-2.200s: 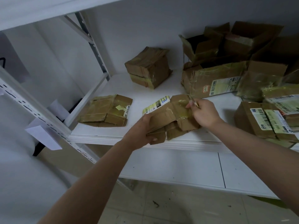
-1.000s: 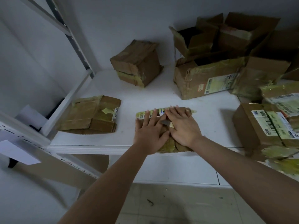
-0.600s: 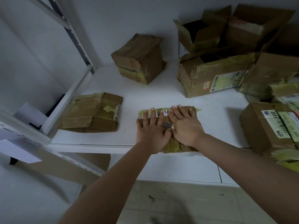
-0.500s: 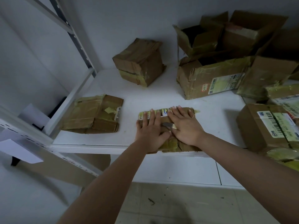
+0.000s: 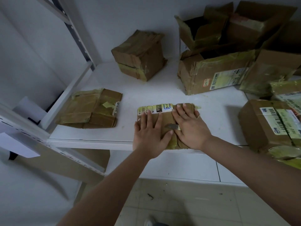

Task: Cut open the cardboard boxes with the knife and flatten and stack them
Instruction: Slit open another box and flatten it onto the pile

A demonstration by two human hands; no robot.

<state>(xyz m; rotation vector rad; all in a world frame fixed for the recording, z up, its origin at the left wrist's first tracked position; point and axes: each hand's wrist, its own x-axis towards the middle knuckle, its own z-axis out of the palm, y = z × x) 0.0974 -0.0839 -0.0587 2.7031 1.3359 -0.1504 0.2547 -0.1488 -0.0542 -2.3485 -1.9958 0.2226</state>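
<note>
A flattened brown cardboard box (image 5: 165, 120) with yellowish tape and a label strip lies at the front edge of the white shelf (image 5: 216, 110). My left hand (image 5: 149, 132) presses on its left half with straight fingers. My right hand (image 5: 191, 126) presses on its right half, fingers spread flat. A small knife (image 5: 171, 126) sticks out from under my right thumb, which pinches it against the hand; its blade points left towards my left thumb. Another flattened box (image 5: 91, 110) lies on the shelf to the left.
A taped, closed small box (image 5: 140, 54) stands at the back. Several open and taped boxes (image 5: 213, 70) crowd the back right, and a labelled box (image 5: 267, 124) sits at the right front. A metal shelf upright (image 5: 73, 26) rises at the left. Below is tiled floor.
The box I held up and worked on with the knife now lies flat on the shelf. Over the last second both hands have stayed pressed on it, hardly moving.
</note>
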